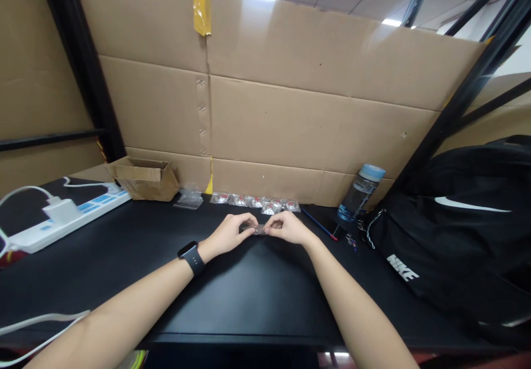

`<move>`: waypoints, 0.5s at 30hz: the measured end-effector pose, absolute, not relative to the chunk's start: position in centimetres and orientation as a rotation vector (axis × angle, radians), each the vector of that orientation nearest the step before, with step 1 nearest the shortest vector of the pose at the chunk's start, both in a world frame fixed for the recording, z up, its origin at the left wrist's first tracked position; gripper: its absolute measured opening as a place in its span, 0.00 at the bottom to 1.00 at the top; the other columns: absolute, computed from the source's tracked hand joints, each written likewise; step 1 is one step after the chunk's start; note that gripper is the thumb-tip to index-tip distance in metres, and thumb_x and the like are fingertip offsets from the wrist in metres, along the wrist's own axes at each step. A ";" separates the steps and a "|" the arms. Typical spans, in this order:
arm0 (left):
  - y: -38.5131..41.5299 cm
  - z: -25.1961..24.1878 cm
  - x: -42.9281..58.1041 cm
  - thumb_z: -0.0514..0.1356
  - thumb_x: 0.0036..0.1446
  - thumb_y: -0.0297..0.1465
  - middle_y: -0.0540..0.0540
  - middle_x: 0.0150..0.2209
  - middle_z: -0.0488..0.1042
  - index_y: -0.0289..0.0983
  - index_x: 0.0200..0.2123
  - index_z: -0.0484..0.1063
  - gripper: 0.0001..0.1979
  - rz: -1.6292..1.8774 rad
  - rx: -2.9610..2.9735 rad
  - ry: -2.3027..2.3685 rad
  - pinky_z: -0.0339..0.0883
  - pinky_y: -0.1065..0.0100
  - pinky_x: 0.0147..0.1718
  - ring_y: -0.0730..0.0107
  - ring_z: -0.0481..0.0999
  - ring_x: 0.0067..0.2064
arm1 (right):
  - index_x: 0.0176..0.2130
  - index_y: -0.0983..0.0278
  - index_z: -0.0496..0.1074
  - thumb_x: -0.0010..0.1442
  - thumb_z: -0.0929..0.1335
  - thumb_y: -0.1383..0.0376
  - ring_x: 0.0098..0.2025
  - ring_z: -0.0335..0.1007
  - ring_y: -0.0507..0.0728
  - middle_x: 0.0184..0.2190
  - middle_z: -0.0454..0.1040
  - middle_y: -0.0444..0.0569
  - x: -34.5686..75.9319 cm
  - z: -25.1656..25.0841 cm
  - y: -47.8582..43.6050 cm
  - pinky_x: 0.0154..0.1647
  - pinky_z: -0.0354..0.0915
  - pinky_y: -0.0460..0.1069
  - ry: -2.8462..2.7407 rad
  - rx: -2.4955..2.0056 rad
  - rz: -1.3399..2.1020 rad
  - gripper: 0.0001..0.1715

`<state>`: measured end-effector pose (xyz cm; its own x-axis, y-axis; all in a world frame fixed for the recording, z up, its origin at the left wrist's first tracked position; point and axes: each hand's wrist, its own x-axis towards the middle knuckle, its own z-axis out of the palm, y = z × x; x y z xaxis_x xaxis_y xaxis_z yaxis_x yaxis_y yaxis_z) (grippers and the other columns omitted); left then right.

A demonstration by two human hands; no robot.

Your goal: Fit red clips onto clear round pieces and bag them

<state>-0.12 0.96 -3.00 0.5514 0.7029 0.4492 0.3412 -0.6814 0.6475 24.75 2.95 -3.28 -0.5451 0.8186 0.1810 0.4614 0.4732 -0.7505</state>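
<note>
My left hand (232, 233) and my right hand (288, 227) meet over the middle of the black table (249, 291), fingers pinched on a small clear plastic packet (259, 229) held between them. A black watch (191, 256) sits on my left wrist. Just beyond my hands lies a row of several small clear packets with red and white contents (257, 202), close to the cardboard wall. What the held packet contains is too small to make out.
An open cardboard box (145, 178) and a small pile of clear bags (188, 198) stand at the back left. A white power strip (62, 217) lies far left. A blue-capped bottle (360, 192), a pen (319, 224) and a black bag (456, 236) sit right.
</note>
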 end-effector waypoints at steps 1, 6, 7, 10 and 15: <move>1.1 -3.1 -0.2 0.58 0.65 0.36 0.49 0.41 0.81 0.40 0.43 0.75 0.09 0.968 2.278 0.834 0.66 0.71 0.45 0.67 0.79 0.43 | 0.37 0.65 0.81 0.56 0.73 0.55 0.33 0.77 0.57 0.32 0.81 0.51 25.0 -3.4 3.1 0.37 0.72 0.50 -2.182 -1.076 0.894 0.16; 1.1 -3.8 -0.3 0.61 0.62 0.38 0.51 0.39 0.81 0.45 0.50 0.73 0.14 0.736 2.439 0.904 0.62 0.66 0.47 0.65 0.79 0.42 | 0.35 0.65 0.78 0.55 0.73 0.56 0.33 0.77 0.56 0.30 0.80 0.50 25.9 -3.6 3.7 0.38 0.71 0.49 -2.130 -1.094 1.051 0.14; 0.9 -3.9 -0.2 0.62 0.61 0.38 0.51 0.39 0.81 0.46 0.50 0.74 0.14 0.712 2.516 0.923 0.60 0.65 0.48 0.65 0.79 0.42 | 0.35 0.65 0.78 0.55 0.73 0.56 0.33 0.76 0.55 0.30 0.80 0.49 25.9 -3.5 3.7 0.37 0.70 0.48 -2.130 -1.082 1.068 0.14; 0.3 -4.1 0.4 0.61 0.62 0.37 0.49 0.41 0.78 0.47 0.47 0.76 0.10 0.734 2.704 0.979 0.54 0.61 0.50 0.63 0.76 0.46 | 0.39 0.64 0.78 0.53 0.75 0.58 0.32 0.75 0.54 0.33 0.80 0.48 25.6 -3.5 3.4 0.35 0.69 0.47 -2.207 -1.027 0.998 0.15; 0.4 -4.2 0.7 0.54 0.67 0.35 0.48 0.41 0.79 0.42 0.39 0.77 0.10 0.793 2.715 0.915 0.55 0.62 0.48 0.66 0.76 0.44 | 0.36 0.63 0.80 0.57 0.73 0.57 0.38 0.75 0.55 0.38 0.80 0.49 24.8 -3.0 3.0 0.41 0.68 0.48 -2.345 -0.915 0.814 0.12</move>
<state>0.71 0.43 -4.18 0.6706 0.6031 0.4319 0.5133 -0.7976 0.3168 24.79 2.96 -3.00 -0.6546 0.7227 0.2218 0.4298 0.5972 -0.6772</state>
